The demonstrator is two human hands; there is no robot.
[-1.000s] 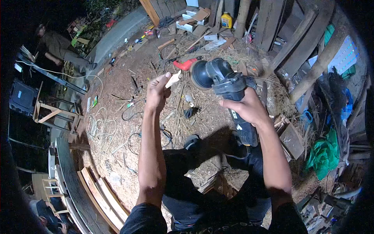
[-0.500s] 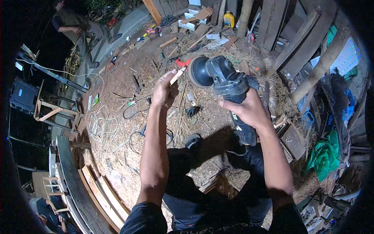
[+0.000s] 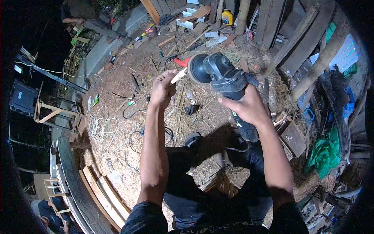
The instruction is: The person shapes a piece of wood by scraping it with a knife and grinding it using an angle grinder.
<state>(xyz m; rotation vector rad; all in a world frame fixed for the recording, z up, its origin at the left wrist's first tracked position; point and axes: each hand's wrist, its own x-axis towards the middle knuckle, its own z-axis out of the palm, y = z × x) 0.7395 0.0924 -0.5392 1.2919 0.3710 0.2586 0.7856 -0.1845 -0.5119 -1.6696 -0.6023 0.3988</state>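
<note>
My left hand (image 3: 162,90) is closed on a small pale strip of wood (image 3: 179,76), pinched between thumb and fingers. In my right hand (image 3: 251,106) is a dark angle grinder (image 3: 226,74), the fingers wrapped round its body. The grinder's round sanding disc (image 3: 197,69) faces left toward the wood. The strip's far end meets the disc's edge or lies very close to it; contact is hard to tell. Beyond the disc, a red object (image 3: 181,62) lies on the ground, partly hidden.
Sawdust and scraps cover the ground. Long planks (image 3: 105,195) lie at lower left, near a tangled pale cord (image 3: 102,126). Wooden posts (image 3: 323,64) lean at right above a green plastic bag (image 3: 325,154). One person (image 3: 91,23) is at upper left, another (image 3: 52,214) at lower left.
The wood strip's tip has come closer to the disc, and the grinder has shifted slightly left. The person at upper left appears further right and higher in view.
</note>
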